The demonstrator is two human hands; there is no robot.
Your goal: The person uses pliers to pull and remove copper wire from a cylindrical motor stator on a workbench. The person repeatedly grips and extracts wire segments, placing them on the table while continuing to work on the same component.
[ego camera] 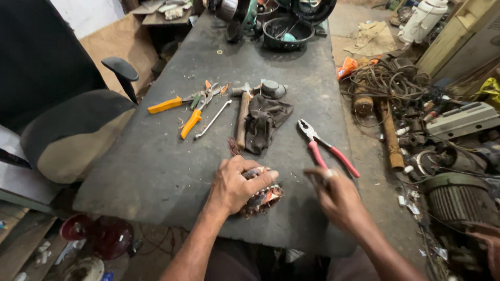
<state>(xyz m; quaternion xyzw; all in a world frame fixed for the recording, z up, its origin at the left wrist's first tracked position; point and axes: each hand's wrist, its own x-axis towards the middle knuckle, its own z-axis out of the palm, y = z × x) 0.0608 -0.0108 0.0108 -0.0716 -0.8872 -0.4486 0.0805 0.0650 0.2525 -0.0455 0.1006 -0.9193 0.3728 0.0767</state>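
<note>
At a dark grey stone work surface [156, 171], the person's left hand [237, 184] clamps down on a round motor stator wound with burnt copper wire [263, 198] at the near edge; some winding still sits in it. The right hand [338, 195], blurred, hovers just beside, its grip unclear. Red-handled pliers [325, 148] and a wooden-handled hammer [242, 117] lie untouched nearby.

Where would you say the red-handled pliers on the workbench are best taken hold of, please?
Grip the red-handled pliers by the two red handles, coming from the near right side. The handles splay toward the right hand, which hovers just beside them, while the metal jaws point away up the workbench.
</note>
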